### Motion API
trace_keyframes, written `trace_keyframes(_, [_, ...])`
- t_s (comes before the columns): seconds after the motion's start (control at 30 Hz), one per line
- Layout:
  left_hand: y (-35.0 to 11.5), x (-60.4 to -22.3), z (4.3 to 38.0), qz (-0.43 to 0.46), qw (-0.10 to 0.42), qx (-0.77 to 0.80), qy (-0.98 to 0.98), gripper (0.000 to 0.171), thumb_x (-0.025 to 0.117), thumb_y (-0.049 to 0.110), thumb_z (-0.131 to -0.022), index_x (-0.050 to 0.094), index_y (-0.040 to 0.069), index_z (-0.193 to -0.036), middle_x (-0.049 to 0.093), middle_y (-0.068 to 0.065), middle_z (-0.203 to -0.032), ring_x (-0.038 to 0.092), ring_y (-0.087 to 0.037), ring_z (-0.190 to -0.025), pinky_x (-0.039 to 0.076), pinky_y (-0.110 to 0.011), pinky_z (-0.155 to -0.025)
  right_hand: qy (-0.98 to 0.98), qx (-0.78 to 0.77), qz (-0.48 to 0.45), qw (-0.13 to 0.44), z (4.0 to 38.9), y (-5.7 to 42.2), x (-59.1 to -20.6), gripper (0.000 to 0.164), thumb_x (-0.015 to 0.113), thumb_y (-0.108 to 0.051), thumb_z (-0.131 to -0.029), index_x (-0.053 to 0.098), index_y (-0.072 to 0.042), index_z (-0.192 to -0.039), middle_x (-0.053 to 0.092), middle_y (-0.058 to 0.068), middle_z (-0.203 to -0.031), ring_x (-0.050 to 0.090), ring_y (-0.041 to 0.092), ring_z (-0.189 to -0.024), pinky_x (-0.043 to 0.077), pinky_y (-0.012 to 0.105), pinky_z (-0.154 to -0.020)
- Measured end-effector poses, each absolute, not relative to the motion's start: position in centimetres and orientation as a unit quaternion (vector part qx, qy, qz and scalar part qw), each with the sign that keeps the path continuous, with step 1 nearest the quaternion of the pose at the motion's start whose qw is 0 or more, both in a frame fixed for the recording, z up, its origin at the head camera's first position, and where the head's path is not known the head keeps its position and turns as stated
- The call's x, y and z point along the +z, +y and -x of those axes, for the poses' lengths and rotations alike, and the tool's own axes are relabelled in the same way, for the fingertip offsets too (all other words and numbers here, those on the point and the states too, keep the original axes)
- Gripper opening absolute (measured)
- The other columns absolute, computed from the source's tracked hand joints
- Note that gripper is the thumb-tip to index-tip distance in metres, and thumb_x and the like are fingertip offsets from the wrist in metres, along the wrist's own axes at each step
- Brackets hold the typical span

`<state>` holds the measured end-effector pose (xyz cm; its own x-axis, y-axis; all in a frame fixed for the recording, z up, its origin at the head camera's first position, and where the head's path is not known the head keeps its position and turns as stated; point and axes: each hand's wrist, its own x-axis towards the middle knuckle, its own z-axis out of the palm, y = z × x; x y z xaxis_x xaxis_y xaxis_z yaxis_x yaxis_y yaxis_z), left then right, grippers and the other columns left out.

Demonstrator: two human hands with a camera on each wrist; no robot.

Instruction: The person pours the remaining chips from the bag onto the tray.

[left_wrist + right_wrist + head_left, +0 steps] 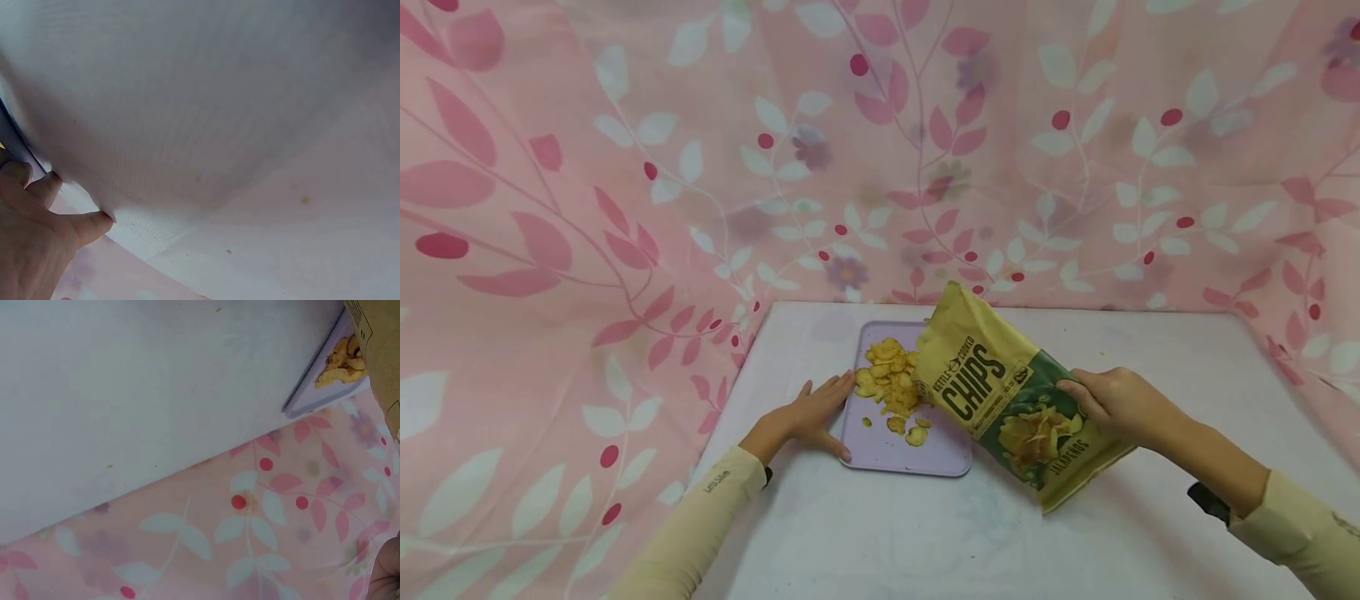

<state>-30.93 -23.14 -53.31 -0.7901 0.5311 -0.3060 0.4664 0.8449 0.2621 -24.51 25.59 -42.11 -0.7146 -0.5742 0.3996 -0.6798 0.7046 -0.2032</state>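
Note:
My right hand (1123, 404) grips a yellow and green bag of jalapeño chips (1000, 392) by its side, holding it tilted with the top end over a light purple tray (910, 461). Golden chips (889, 379) lie heaped on the tray's left half, with a few loose ones nearer its front. At the tray's left edge my left hand (812, 417) rests with fingers spread, fingertips and thumb right at the rim. In the right wrist view the bag (381, 350) covers part of the tray, and only a bit of the right hand (386, 572) shows.
The tray sits on a table with a white cloth (880, 542). A pink curtain with leaf patterns (925, 150) stands behind the table and along its sides. Small crumbs (109, 466) are scattered on the cloth.

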Motion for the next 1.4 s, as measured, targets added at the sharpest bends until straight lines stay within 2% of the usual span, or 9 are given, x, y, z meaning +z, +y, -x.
trace_keyframes(0.17, [-23.0, -53.5, 30.8, -0.261, 0.191, 0.093, 0.941, 0.143, 0.076, 0.078, -0.058, -0.002, 0.013, -0.16, -0.005, -0.003, -0.168, 0.002, -0.029, -0.155, 0.001, -0.069, -0.116, -0.892, 0.185, -0.355, 0.212, 24.7, 26.3, -41.1, 0.033, 0.055, -0.024, -0.102, 0.042, -0.019, -0.071, 0.022, -0.019, -0.057, 0.021, -0.008, -0.05, 0.029, 0.017, -0.051])
trace_keyframes(0.3, [-23.1, -53.6, 31.0, -0.258, 0.191, 0.085, 0.943, 0.144, 0.074, 0.08, -0.058, -0.005, 0.015, -0.16, -0.006, -0.001, -0.168, 0.001, -0.027, -0.155, 0.001, -0.068, -0.117, -0.87, 0.209, -0.365, 0.256, 25.1, 26.7, -40.7, 0.035, 0.052, -0.025, -0.104, 0.044, -0.018, -0.07, 0.031, -0.019, -0.055, 0.022, -0.009, -0.049, 0.031, 0.017, -0.049])
trace_keyframes(0.57, [-23.0, -53.6, 31.4, -0.269, 0.19, 0.086, 0.94, 0.144, 0.072, 0.082, -0.057, -0.004, 0.015, -0.16, -0.006, -0.003, -0.168, 0.001, -0.028, -0.155, 0.001, -0.069, -0.116, -0.915, 0.171, -0.331, 0.153, 24.2, 26.4, -42.3, 0.031, 0.058, -0.02, -0.1, 0.044, -0.02, -0.073, 0.022, -0.018, -0.057, 0.027, -0.006, -0.052, 0.032, 0.02, -0.055])
trace_keyframes(0.73, [-23.0, -53.5, 31.4, -0.265, 0.186, 0.081, 0.943, 0.145, 0.072, 0.082, -0.057, -0.004, 0.015, -0.16, -0.006, -0.002, -0.168, 0.002, -0.027, -0.155, 0.002, -0.069, -0.116, -0.907, 0.178, -0.343, 0.17, 24.4, 26.3, -42.3, 0.032, 0.057, -0.019, -0.1, 0.043, -0.02, -0.072, 0.02, -0.019, -0.058, 0.025, -0.007, -0.051, 0.031, 0.019, -0.054])
trace_keyframes(0.97, [-23.1, -53.4, 31.1, -0.261, 0.185, 0.098, 0.942, 0.143, 0.077, 0.076, -0.059, -0.002, 0.013, -0.16, -0.004, -0.005, -0.168, 0.002, -0.03, -0.155, 0.001, -0.07, -0.116, -0.884, 0.187, -0.364, 0.224, 25.1, 26.3, -41.6, 0.037, 0.053, -0.024, -0.103, 0.039, -0.018, -0.069, 0.02, -0.019, -0.058, 0.017, -0.007, -0.05, 0.029, 0.019, -0.052])
trace_keyframes(1.2, [-22.8, -53.7, 30.5, -0.261, 0.192, 0.096, 0.941, 0.142, 0.074, 0.079, -0.059, -0.003, 0.013, -0.16, -0.004, -0.004, -0.168, 0.002, -0.03, -0.155, 0.001, -0.069, -0.116, -0.901, 0.168, -0.366, 0.16, 24.6, 25.9, -42.5, 0.026, 0.058, -0.021, -0.1, 0.048, -0.02, -0.076, 0.024, -0.021, -0.057, 0.028, -0.009, -0.052, 0.035, 0.02, -0.054])
trace_keyframes(1.4, [-22.8, -53.2, 30.7, -0.259, 0.179, 0.091, 0.945, 0.142, 0.077, 0.076, -0.059, 0.0, 0.012, -0.16, -0.001, -0.005, -0.168, 0.004, -0.031, -0.155, 0.002, -0.069, -0.116, -0.899, 0.177, -0.362, 0.174, 24.5, 25.8, -43.0, 0.026, 0.059, -0.02, -0.099, 0.048, -0.02, -0.075, 0.026, -0.021, -0.058, 0.028, -0.009, -0.052, 0.034, 0.019, -0.054])
